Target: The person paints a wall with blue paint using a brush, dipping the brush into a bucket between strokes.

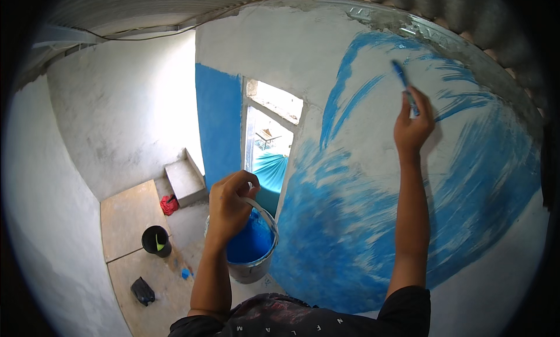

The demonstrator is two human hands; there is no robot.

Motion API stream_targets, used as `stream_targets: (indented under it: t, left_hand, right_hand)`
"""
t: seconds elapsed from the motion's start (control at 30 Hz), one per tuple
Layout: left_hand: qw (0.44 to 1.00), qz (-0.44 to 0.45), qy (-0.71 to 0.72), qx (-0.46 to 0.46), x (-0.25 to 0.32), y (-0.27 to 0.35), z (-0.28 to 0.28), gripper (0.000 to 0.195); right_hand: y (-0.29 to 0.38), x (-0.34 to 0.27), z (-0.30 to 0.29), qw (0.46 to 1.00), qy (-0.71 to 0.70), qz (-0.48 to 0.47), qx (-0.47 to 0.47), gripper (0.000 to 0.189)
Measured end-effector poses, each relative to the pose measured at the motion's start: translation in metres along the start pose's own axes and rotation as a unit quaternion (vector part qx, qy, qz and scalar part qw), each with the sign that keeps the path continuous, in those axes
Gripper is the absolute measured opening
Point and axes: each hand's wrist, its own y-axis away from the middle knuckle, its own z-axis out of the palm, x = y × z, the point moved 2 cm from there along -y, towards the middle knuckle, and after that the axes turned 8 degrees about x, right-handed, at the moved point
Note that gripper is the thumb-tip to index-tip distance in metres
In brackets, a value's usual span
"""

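Note:
My right hand [414,120] is closed round the handle of a paintbrush [399,72], whose blue end points up and left at the upper wall. Whether the bristles touch the wall I cannot tell. Blue streaks and a dense blue area cover much of the wall [372,144], with pale plaster showing between them. My left hand [232,201] grips the handle of a white plastic bucket [251,273] in front of my body. Blue paint [249,245] lies inside the bucket and smears its inner wall. My left fingers partly hide the handle.
Wooden boards [131,219] lie below at left, with a black bucket [156,241] and a black plastic bag [142,291] on them. A red cloth [169,204] lies beside a concrete block [184,179]. A framed window opening [271,136] is ahead; corrugated roofing [472,13] hangs overhead.

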Motion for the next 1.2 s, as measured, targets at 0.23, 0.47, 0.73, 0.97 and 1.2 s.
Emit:
stream_targets:
  t: [0.23,0.47,0.73,0.97,1.2]
  left_hand:
    - [0.999,-0.016,0.028,0.001,0.013,-0.006,0.011,0.019]
    - [0.997,0.026,0.040,-0.053,0.004,-0.002,0.031,0.020]
    - [0.994,-0.015,0.051,-0.100,0.011,0.007,0.050,0.016]
    - [0.987,-0.009,0.090,-0.132,0.012,0.016,0.074,0.019]
    - [0.987,0.016,0.096,-0.127,0.017,0.011,0.080,0.019]
  right_hand:
    - [0.060,-0.024,-0.012,0.972,0.126,-0.146,-0.131,0.023]
    - [0.097,-0.032,-0.038,0.928,-0.067,0.166,-0.326,0.021]
    - [-0.021,-0.007,-0.106,0.988,0.152,-0.024,-0.021,0.019]
    - [0.148,-0.046,-0.115,0.918,0.056,-0.075,-0.386,0.017]
    - [0.039,0.006,-0.157,0.968,0.018,0.209,-0.137,0.017]
